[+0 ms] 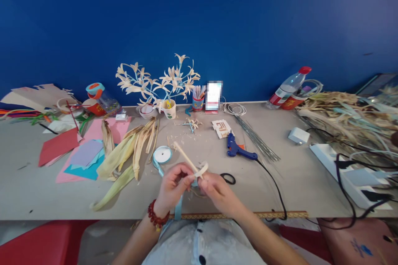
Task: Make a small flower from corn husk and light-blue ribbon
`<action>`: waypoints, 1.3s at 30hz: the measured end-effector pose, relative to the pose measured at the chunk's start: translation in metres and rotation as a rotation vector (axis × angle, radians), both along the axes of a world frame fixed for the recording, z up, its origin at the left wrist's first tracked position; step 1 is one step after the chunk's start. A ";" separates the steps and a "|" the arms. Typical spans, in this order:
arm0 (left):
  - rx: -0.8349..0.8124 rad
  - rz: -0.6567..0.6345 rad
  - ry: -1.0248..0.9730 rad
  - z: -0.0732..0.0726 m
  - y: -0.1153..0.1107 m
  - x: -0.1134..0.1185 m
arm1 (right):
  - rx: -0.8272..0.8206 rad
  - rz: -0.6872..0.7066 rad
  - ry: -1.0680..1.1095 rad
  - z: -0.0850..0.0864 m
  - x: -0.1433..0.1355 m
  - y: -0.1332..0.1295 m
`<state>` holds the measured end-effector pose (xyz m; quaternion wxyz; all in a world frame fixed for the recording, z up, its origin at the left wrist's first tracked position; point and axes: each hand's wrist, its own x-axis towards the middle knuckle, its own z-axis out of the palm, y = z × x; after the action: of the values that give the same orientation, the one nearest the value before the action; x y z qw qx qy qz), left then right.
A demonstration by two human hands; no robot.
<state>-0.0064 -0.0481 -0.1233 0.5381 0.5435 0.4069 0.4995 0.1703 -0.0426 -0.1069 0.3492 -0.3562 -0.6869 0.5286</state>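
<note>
My left hand [178, 182], with a red bead bracelet at the wrist, is closed around a pale strip [201, 169] that curls between my hands. My right hand [216, 189] pinches the strip's other side; a thin pale stick-like piece [186, 156] slants up and left from there. Some light blue material shows partly hidden between the hands. A roll of light blue ribbon [162, 155] lies just beyond my left hand. Dried corn husks [120, 153] lie further left. A blue glue gun [239, 149] rests beyond my right hand, and a black ring-shaped item [228, 178] lies beside that hand.
Husk flowers stand in a cup [169, 109] near the blue wall, beside a phone [214, 96]. Coloured paper [59, 145] is at the left. Metal wires [258, 138], a tilted bottle [284, 91], a power strip [334, 174] with cables and a husk pile [338, 112] occupy the right.
</note>
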 end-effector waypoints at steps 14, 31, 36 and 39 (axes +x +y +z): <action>0.148 0.066 0.158 -0.007 -0.004 -0.004 | -0.082 0.021 -0.067 0.000 -0.010 -0.002; 0.057 -0.092 0.014 -0.021 0.008 -0.030 | -0.866 0.477 0.905 -0.015 0.034 0.006; -0.120 -0.037 -0.228 -0.026 0.006 -0.029 | -0.475 -0.167 0.282 -0.015 0.059 0.017; -0.145 0.033 -0.371 -0.024 0.005 -0.025 | -0.191 -0.375 -0.258 -0.018 0.068 0.016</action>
<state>-0.0309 -0.0435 -0.1477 0.6333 0.3951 0.3447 0.5692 0.2379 -0.0268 -0.1246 0.3154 -0.5734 -0.5945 0.4673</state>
